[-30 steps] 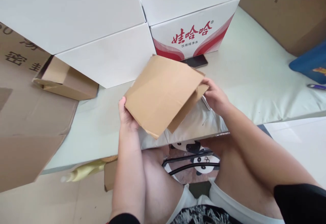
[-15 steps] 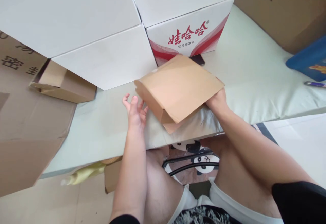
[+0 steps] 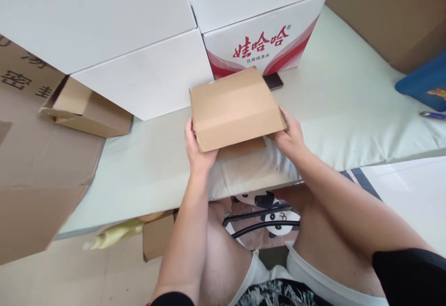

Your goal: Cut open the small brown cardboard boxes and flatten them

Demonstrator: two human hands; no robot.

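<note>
A brown cardboard box (image 3: 233, 104) is held between my two hands over the pale green padded surface (image 3: 153, 166). Its near side shows flaps, one hanging lower at the front. My left hand (image 3: 199, 150) grips the box's left side, with some fingers hidden behind it. At the right side my right hand (image 3: 289, 134) is closed on the near right corner, its fingertips partly out of sight under the cardboard. Just behind the box, a dark phone (image 3: 273, 81) lies on the surface, partly covered by the box.
White cartons (image 3: 139, 76) are stacked at the back, one with red print (image 3: 258, 46). On the left stand a large brown carton (image 3: 45, 157) and a small brown box (image 3: 94, 111). A blue container (image 3: 423, 83) and a pen (image 3: 432, 114) are at the right.
My left hand, apart from the box with fingers spread before, now grips its left side. The box has turned so that its front edge lies more squarely toward me.
</note>
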